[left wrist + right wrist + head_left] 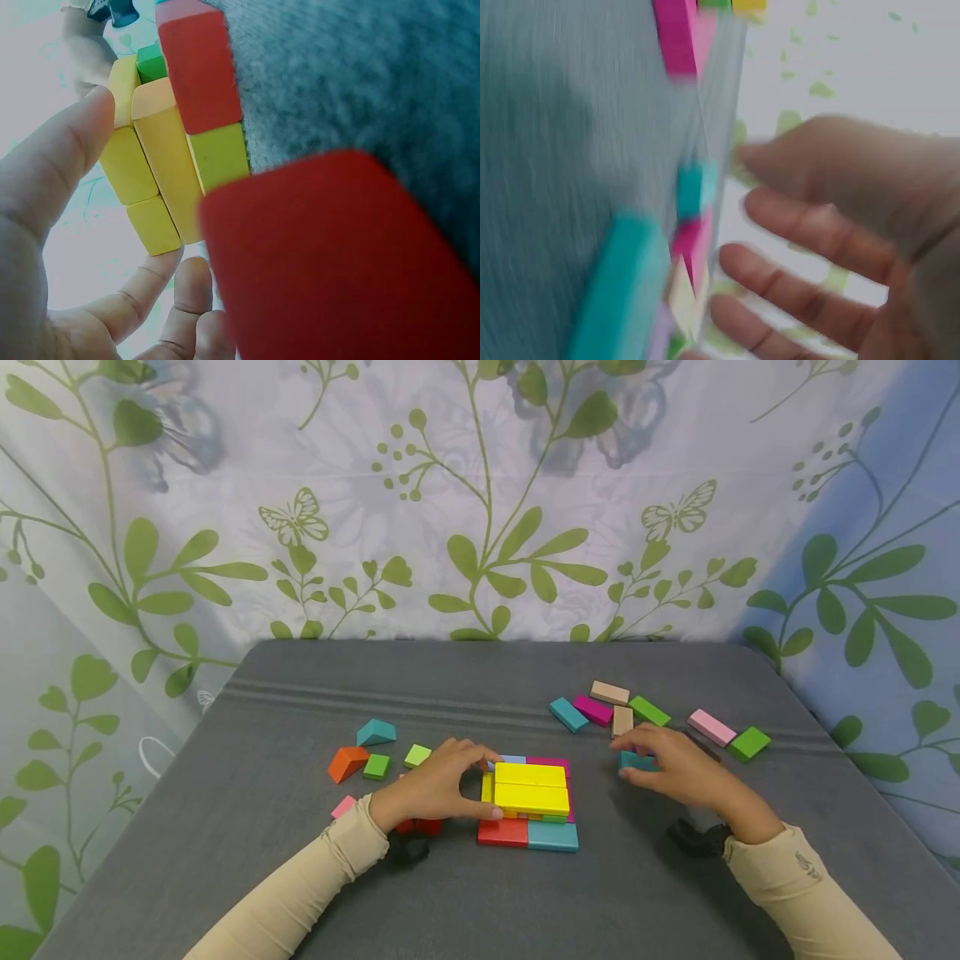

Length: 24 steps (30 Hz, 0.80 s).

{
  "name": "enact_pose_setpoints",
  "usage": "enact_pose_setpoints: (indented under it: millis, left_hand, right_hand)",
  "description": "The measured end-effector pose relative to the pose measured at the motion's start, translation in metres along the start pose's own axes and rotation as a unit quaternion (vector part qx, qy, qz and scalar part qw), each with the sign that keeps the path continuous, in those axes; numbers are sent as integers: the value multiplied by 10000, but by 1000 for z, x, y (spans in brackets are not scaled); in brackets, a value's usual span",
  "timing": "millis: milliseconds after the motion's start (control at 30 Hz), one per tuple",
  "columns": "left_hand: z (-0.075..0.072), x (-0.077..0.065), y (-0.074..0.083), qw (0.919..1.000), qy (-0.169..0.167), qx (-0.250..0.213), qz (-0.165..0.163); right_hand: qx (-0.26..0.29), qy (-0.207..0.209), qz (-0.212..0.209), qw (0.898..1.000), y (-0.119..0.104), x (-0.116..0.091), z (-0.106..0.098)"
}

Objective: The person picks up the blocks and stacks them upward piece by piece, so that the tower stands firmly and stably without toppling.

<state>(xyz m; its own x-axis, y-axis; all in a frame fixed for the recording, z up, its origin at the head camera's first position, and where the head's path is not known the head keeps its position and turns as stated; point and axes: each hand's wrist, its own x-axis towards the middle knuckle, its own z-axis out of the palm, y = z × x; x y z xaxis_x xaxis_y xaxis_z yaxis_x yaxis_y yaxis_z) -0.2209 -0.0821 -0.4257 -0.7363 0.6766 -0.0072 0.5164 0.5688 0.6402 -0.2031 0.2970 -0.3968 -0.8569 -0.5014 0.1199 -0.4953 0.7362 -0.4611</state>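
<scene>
Near the table's middle is a low stack of coloured wooden blocks, with two yellow blocks [531,777] side by side on top. My left hand [441,781] holds these two across their left ends, thumb at the near edge and index finger at the far edge. The left wrist view shows the thumb against one yellow block [129,166] and a fingertip by the other. Fingers spread and apart from any block, my right hand [675,766] hovers beside a teal block [636,762], which it partly covers. That teal block [615,292] is blurred in the right wrist view.
Under the yellow blocks, a red block [502,832] and a teal-blue block [553,836] form the stack's near edge. Loose blocks, including an orange one [347,763], lie left. Several more, including a magenta one [593,710] and a pink one [711,727], lie back right.
</scene>
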Motion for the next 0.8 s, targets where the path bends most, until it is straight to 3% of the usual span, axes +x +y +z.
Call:
enact_pose_setpoints:
  millis: [100,267,433,667,800]
  left_hand:
    - [-1,-1,1,10000,-13,-22,18]
    - [-1,-1,2,10000,-16,-53,48]
    - [-2,-2,3,10000,-13,-45,67]
    - [-2,-2,4,9999,-6,-15,120]
    - [-2,-1,4,9999,-7,-26,121]
  right_hand:
    - [-639,-13,171,9978,13,-4,-9]
    - [-833,-68,382,9958,23,-4,-6]
    - [-425,-193,442,9979,22,-2,0]
    - [676,-1107,320,9910,25,-3,-3]
    - [700,-1064,198,9917,30,-1,-2]
